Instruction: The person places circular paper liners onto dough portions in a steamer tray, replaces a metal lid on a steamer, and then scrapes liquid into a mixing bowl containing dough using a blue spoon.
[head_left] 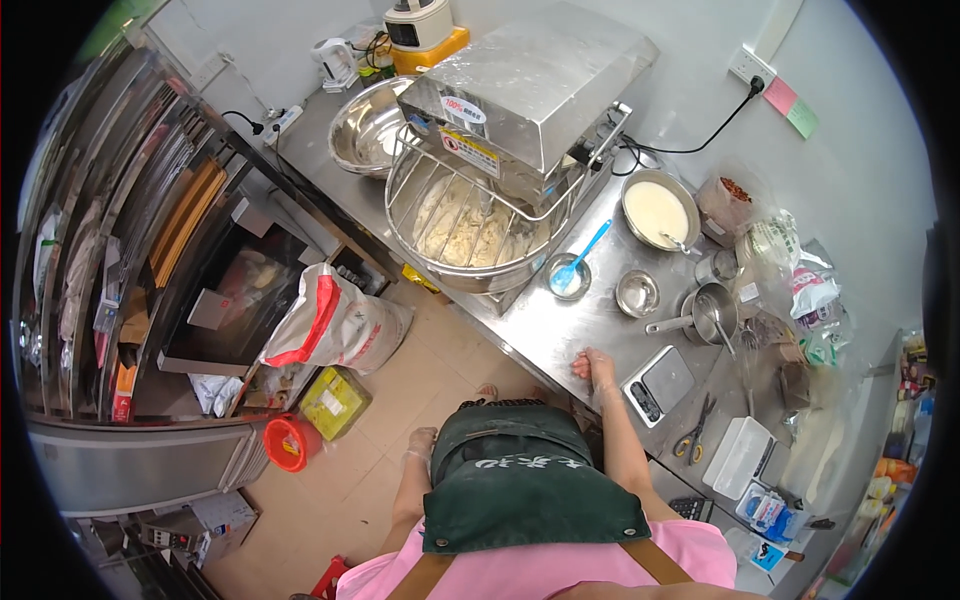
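Note:
My right hand (593, 366) is at the front edge of the steel worktop (530, 330) with its fingers curled and nothing visible in them, left of a digital scale (657, 385). My left hand (420, 445) hangs beside my green apron (510, 470), its fingers too small to make out. Beyond my hands, a mixer (525, 95) has dough (455, 225) under its wire guard. Right of it sit a bowl of cream-coloured liquid (655, 212), a blue spatula (580, 255) in a small bowl, another small bowl (637, 293) and a saucepan (710, 312).
Scissors (693, 430), a white tray (735, 460) and bags (810, 300) crowd the worktop's right. A large bowl (365, 130) stands behind the mixer's left side. On my left are tray racks (140, 220), a large sack (335, 330), a red bucket (290, 440) and a yellow container (335, 402).

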